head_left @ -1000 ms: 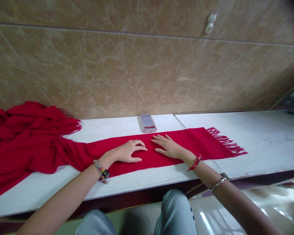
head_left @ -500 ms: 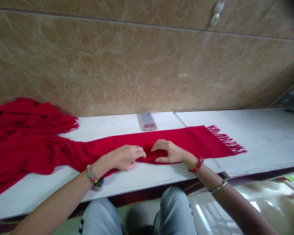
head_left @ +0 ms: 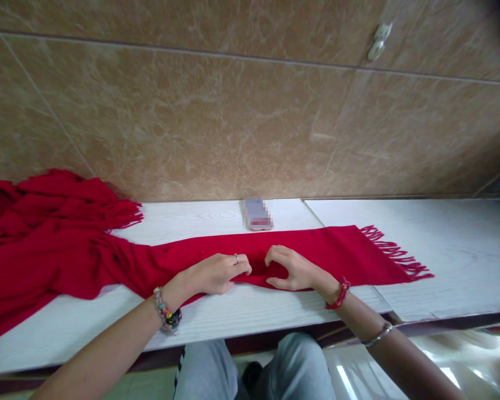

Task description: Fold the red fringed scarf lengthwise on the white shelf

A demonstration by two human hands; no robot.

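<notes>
A long red scarf point(head_left: 325, 253) lies stretched along a white tabletop point(head_left: 441, 261), its fringed end to the right and a bunched heap of it at the left point(head_left: 37, 244). My left hand point(head_left: 216, 273) and my right hand point(head_left: 294, 269) sit close together on the scarf's near edge at the middle. Both have their fingers curled and pinched on the red cloth.
A phone point(head_left: 257, 214) lies flat behind the scarf, near the brown marbled wall point(head_left: 233, 122). A white hook point(head_left: 379, 41) is fixed high on the wall. My knees in grey trousers point(head_left: 300, 372) show below the table edge.
Both hands went from lying flat on the scarf to curling and gripping its near edge, drawing slightly toward me.
</notes>
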